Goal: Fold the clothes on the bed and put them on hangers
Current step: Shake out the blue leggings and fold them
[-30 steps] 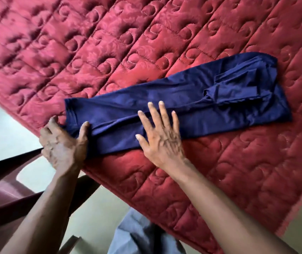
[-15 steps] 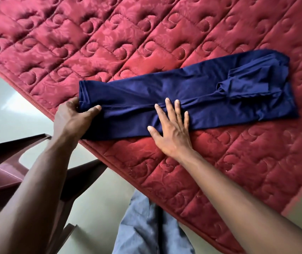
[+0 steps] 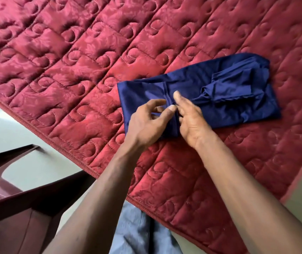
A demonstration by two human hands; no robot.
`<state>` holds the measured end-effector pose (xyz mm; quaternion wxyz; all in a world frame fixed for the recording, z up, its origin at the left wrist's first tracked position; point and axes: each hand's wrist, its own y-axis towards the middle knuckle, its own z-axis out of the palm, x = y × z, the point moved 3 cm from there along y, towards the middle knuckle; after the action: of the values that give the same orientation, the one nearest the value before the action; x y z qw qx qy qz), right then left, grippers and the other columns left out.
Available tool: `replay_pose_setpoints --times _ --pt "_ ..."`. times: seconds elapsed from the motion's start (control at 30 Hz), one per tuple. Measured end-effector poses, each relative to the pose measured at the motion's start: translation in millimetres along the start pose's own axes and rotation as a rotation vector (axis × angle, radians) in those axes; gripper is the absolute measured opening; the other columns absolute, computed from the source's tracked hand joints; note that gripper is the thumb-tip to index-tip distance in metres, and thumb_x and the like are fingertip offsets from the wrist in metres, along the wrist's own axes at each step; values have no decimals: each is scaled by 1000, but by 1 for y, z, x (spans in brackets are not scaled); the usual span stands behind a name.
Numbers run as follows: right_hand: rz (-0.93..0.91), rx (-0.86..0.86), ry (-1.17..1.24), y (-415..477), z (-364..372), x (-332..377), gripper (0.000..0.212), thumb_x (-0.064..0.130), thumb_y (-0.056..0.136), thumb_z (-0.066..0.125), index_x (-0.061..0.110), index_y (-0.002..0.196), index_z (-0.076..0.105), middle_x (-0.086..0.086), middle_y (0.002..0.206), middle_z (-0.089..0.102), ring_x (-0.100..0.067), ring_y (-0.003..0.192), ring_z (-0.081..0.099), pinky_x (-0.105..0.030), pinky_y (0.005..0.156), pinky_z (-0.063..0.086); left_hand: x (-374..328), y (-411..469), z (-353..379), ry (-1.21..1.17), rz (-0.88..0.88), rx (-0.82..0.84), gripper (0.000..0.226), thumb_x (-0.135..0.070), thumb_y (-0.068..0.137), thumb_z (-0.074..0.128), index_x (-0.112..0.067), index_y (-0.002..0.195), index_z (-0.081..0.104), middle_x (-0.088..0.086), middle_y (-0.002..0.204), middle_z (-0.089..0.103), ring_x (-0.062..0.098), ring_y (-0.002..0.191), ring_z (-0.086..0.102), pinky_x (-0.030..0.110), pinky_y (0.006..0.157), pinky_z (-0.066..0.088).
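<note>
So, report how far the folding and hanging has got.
Done: the navy garment lies on the red quilt as a narrow strip, its left end doubled over to the middle. In hand: the left hand pinches the doubled-over hem, with the right hand against it; blur hides the right hand's grip. Left: finishing the fold and hanging it; no hanger is in view.

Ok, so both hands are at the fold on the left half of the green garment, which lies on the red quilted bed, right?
Not quite: the garment is navy blue, not green, as the head view shows. The rest holds: the left hand and right hand meet at the fold on its left half, and it lies on the red quilted bed.
</note>
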<state>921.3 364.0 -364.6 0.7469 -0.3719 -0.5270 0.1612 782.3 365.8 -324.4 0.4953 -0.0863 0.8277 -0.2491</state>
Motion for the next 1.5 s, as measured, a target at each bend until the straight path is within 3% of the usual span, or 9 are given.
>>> replay_pose_setpoints --times 0.17,0.3,0.6,0.7,0.9,1.13,1.23,1.33,1.5 --pt "-130 -97 -378 17 -15 -1 43 19 86 82 14 126 69 1 105 73 3 81 64 -11 72 49 40 0 -27 105 -115 -456 40 -50 88 65 -27 121 68 -2 114 72 15 103 68 38 99 53" --pt "-453 -174 -514 18 -4 -1 33 -5 82 72 19 106 73 11 95 74 1 85 69 -23 80 55 53 1 -37 62 -287 -520 51 -49 88 71 -21 129 60 3 120 70 26 116 64 38 104 47" --pt "-838 -406 -1157 -1 14 4 38 23 84 67 22 122 68 -3 117 59 -27 108 58 -42 93 47 54 24 -37 -58 -486 -383 48 -63 73 75 -29 107 73 -1 104 77 29 104 72 44 97 57" --pt "-888 -235 -1159 7 32 10 33 26 91 62 19 122 70 -5 109 62 -29 101 58 -45 91 49 65 28 -39 -251 -477 -335 41 -64 58 71 -36 88 77 -4 83 79 27 85 77 55 85 63" --pt "-794 -175 -1576 10 71 -12 54 53 91 56 24 137 62 -6 148 51 -31 132 45 -50 99 37 72 11 -48 -522 -396 -420 7 -23 89 75 -22 83 75 0 75 72 20 72 62 47 72 55" --pt "-640 164 -1132 -7 75 -46 59 36 102 46 14 156 42 -6 167 31 -25 155 26 -48 123 27 52 -8 -74 -629 -219 -391 14 -10 96 67 -21 94 77 1 88 74 19 84 63 40 80 54" --pt "-534 200 -840 -10 67 -32 52 30 100 52 9 148 54 -9 158 46 -19 149 40 -35 123 29 22 -13 -67 -561 -49 -332 18 -17 93 70 -22 109 75 0 98 77 16 88 66 38 87 56" --pt "-498 -73 -580 -10 41 1 48 41 98 51 10 131 68 -8 135 67 -17 129 59 -37 114 42 -8 -8 -38 -370 23 -340 36 -35 87 69 -24 121 72 -1 90 76 11 76 65 42 80 58" --pt "54 99 18 1 -8 19 78 76 79 61 10 119 74 -21 123 71 -34 118 67 -45 107 51 -39 15 27 -197 37 -67 58 -62 88 63 -31 137 64 -7 93 77 10 88 73 39 88 60"
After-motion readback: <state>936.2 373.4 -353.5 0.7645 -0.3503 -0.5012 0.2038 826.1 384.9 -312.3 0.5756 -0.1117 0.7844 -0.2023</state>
